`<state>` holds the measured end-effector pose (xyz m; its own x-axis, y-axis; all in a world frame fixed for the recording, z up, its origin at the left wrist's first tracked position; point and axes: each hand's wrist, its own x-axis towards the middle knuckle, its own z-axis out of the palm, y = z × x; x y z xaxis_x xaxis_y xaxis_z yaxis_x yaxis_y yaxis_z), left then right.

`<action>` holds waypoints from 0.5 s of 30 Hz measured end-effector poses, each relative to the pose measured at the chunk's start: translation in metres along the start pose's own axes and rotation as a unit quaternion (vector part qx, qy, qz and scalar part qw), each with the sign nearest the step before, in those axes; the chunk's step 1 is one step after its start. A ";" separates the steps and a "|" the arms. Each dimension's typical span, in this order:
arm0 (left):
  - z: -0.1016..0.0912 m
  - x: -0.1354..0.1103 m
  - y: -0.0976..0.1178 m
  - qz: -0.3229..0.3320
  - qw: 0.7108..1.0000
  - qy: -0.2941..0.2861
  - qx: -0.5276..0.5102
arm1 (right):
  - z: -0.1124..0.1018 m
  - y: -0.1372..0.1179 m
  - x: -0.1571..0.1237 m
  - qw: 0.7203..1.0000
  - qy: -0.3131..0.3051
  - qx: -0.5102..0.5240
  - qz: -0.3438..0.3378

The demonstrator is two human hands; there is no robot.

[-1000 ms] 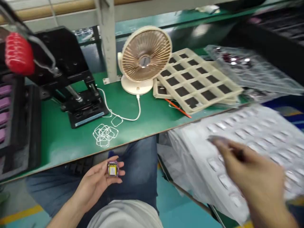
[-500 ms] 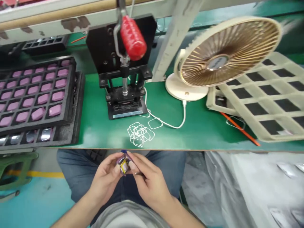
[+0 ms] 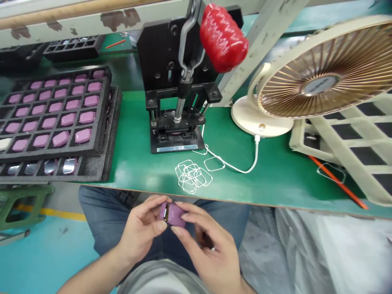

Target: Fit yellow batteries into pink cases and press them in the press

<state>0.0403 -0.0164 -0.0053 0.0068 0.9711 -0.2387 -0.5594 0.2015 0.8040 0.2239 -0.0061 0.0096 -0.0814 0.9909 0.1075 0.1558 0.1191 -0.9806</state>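
A small pink rounded-square piece [image 3: 173, 215] is held over my lap, just below the bench edge, with a dark rim showing along its left side. My left hand [image 3: 140, 228] grips it from the left between thumb and fingers. My right hand [image 3: 208, 245] has its fingertips and thumb on the piece's right side. Most of the piece's lower face is hidden by my fingers.
On the green bench [image 3: 131, 163] stand a black hand press [image 3: 174, 81] with a red handle [image 3: 223, 38], foam trays [image 3: 105, 118] of pink pieces, a cream fan [image 3: 318, 85], a cream grid tray [image 3: 346, 139] and thin wire loops [image 3: 191, 175].
The view has turned left and come closer to the bench. The held piece now shows a pink face instead of its yellow-labelled side, and my right hand has joined it since the earliest frame.
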 end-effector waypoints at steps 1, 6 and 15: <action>0.002 0.001 0.000 0.008 1.000 -0.003 0.004 | 0.002 -0.001 0.000 1.000 -0.002 -0.009 -0.011; 0.008 0.005 0.002 0.035 0.999 -0.019 -0.009 | 0.004 -0.001 0.004 0.993 -0.018 -0.065 -0.099; 0.007 0.009 0.002 0.061 0.998 -0.013 -0.007 | -0.001 0.017 0.005 0.961 -0.052 -0.139 -0.234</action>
<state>0.0453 -0.0066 -0.0021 -0.0395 0.9913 -0.1252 -0.5689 0.0807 0.8185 0.2269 0.0009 -0.0063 -0.3026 0.8147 0.4947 0.3335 0.5767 -0.7457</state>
